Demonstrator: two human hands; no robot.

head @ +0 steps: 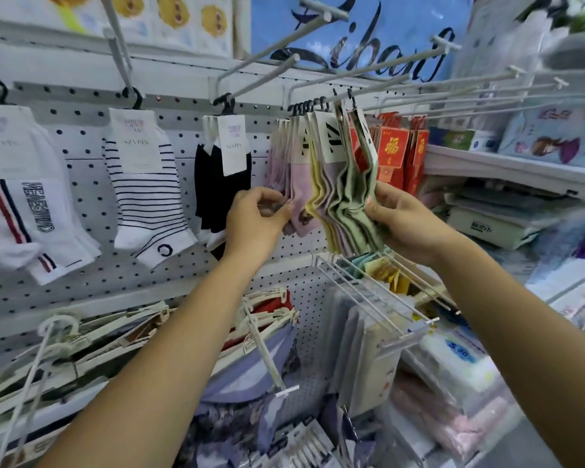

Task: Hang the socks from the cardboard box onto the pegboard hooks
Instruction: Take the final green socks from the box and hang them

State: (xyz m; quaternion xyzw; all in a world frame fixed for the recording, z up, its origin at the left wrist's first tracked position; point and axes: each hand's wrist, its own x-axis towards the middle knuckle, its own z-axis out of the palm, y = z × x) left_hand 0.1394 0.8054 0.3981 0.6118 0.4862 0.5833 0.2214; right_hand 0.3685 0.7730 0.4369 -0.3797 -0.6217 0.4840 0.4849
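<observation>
Both hands are up at the pegboard (88, 157), on one bunch of pastel socks (335, 197). The bunch hangs by black hangers (309, 106) from a white hook (453, 77), mid-right of the board. It's fanned out: pink on the left, then yellow and lilac, green on the right.

Left hand (255, 219): fingers curled, pinching the lower edge of the pink pairs.
Right hand (406, 221): gripping the green end, thumb on the front, fingers behind.
The hands are apart, with the fan stretched between them.

Text check:
- Cards (331, 140) on the bunch: white with a bold black mark, cut off by overlap, unreadable.
- Striped socks (146, 184) and black socks (222, 184), left of the bunch, each on its own hook: card reads roughly "SZYPIN". The small print above it is blurred.
- White socks (24, 211), far left: red/navy stripe and vertical outlined lettering, too distorted to read.
- Red packets (390, 146), just right of the bunch: gold 福.
- Blue banner (368, 45) above the board: black script partly crossed by hooks, looks like "Lihan", not certain.
- White pack (460, 352), lower right: blue oval with "S 30".
- Box (480, 228) on the right shelf: dark print, blurred.

Under the bunch, a lower row of white hooks (368, 288) carries flat packs. Bottom left, garments hang on white plastic clothes hangers (81, 339).
</observation>
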